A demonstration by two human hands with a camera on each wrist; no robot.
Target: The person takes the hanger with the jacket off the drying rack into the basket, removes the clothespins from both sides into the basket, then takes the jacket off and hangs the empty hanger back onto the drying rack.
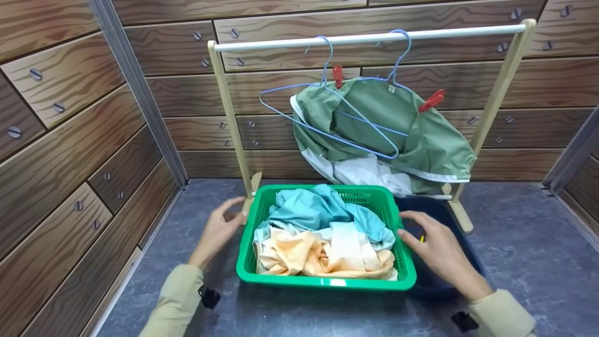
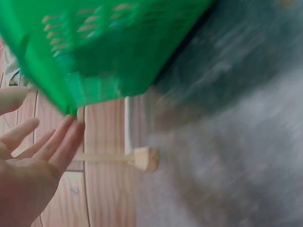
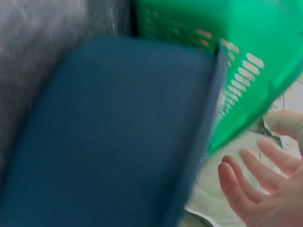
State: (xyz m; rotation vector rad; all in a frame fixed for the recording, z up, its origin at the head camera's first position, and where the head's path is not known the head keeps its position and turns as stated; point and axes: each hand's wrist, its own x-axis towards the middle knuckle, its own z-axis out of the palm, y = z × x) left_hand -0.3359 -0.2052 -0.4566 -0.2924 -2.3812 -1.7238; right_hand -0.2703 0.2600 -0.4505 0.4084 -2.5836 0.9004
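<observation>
Flanking the green basket (image 1: 325, 282) at lower centre, the left hand (image 1: 221, 229) and right hand (image 1: 437, 245) stand loosely spread, gripping nothing, seemingly spaced to suit its width.

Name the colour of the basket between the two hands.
The basket is bright green, best seen in the head view.

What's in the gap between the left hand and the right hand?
The green basket, with turquoise cloth and peach cloth inside, lies between the left hand and right hand; the head view shows it.
</observation>
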